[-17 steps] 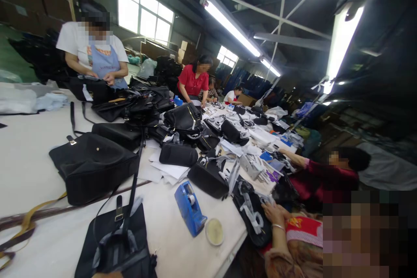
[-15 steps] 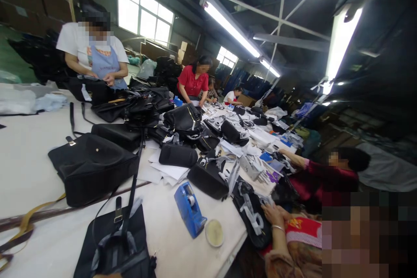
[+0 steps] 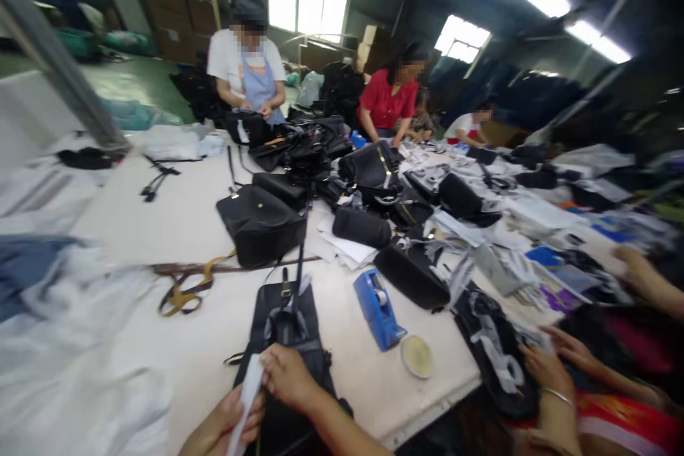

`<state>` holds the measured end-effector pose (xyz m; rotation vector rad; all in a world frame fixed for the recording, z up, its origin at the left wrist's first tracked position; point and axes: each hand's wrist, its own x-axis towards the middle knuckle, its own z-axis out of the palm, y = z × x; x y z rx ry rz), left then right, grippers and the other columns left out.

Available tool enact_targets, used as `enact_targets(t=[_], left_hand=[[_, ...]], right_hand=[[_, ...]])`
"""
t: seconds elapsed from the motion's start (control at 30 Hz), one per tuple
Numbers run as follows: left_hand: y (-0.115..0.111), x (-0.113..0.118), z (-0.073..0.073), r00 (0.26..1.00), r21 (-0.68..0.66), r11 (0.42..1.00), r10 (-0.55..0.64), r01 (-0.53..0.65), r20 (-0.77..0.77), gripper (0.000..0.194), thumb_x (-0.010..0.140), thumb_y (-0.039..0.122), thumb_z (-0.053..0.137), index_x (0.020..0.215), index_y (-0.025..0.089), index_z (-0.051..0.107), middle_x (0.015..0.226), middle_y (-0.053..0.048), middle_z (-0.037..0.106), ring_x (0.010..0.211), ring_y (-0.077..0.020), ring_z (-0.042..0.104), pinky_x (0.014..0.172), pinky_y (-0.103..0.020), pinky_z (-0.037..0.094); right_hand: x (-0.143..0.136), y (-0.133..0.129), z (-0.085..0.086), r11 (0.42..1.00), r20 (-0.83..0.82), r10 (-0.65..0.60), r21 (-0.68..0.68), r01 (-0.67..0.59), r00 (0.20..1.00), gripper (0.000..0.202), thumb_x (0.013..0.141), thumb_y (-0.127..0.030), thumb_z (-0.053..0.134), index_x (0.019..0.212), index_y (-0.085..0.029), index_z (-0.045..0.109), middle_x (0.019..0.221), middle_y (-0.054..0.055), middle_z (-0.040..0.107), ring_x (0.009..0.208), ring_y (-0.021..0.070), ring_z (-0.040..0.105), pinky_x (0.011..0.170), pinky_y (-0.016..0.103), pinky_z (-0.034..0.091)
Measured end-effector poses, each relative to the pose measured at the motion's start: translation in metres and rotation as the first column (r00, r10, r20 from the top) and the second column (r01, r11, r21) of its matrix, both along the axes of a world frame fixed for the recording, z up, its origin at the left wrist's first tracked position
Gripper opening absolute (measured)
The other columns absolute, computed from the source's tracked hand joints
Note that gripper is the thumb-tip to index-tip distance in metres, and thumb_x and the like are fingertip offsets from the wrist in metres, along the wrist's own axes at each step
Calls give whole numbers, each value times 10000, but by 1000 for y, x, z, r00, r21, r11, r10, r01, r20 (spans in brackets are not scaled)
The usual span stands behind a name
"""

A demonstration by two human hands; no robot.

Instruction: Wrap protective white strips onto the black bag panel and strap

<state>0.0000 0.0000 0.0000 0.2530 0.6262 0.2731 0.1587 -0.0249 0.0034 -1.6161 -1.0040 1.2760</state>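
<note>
White paper strip (image 3: 246, 399), long axis running away from you, pinched in your left hand (image 3: 227, 427); your right hand (image 3: 288, 377) grips the flat black leather bag (image 3: 291, 331) just beside it.

Flat black bag (image 3: 288, 342) and white paper strip (image 3: 246, 399), near table edge

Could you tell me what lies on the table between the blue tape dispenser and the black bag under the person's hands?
In the head view, only bare white table top separates the blue tape dispenser from the black bag; nothing lies between them.
</note>
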Motion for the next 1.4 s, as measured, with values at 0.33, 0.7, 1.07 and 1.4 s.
enact_targets(t=[0.33, 0.7, 1.07, 1.4], left_hand=[[3, 2, 4, 997, 66, 997, -41, 37, 59, 332, 783, 415, 684, 941, 158, 545, 686, 38, 417, 510, -41, 324, 469, -182, 205], [-9, 25, 24, 869, 432, 874, 23, 223, -495, 514, 714, 681, 573, 849, 186, 535, 525, 69, 432, 432, -86, 345, 412, -202, 274], [-12, 33, 42, 862, 579, 772, 82, 263, -501, 551, 711, 656, 590, 966, 168, 600, 538, 46, 483, 492, -133, 406, 461, -243, 301], [-7, 22, 9, 813, 602, 732, 116, 318, -571, 483, 678, 617, 658, 911, 197, 614, 731, -15, 680, 718, -235, 633, 653, -308, 492]], right_hand=[[2, 0, 1, 999, -56, 36, 5, -35, 998, 350, 922, -456, 369, 725, -191, 485, 552, -54, 488, 394, 69, 392, 414, 193, 299], [2, -5, 4, 999, 51, 10, 34, -12, 999, 344, 942, -403, 355, 715, -199, 514, 524, -41, 496, 428, 93, 447, 470, 210, 349], [9, -15, 5, 998, 64, 54, 16, -55, 997, 221, 869, -393, 502, 857, -192, 593, 592, -40, 527, 531, 110, 488, 535, 213, 385], [5, -19, -13, 997, -133, -26, -77, 16, 991, 104, 811, -264, 540, 860, -184, 586, 572, -62, 518, 402, 71, 437, 394, 173, 342]])
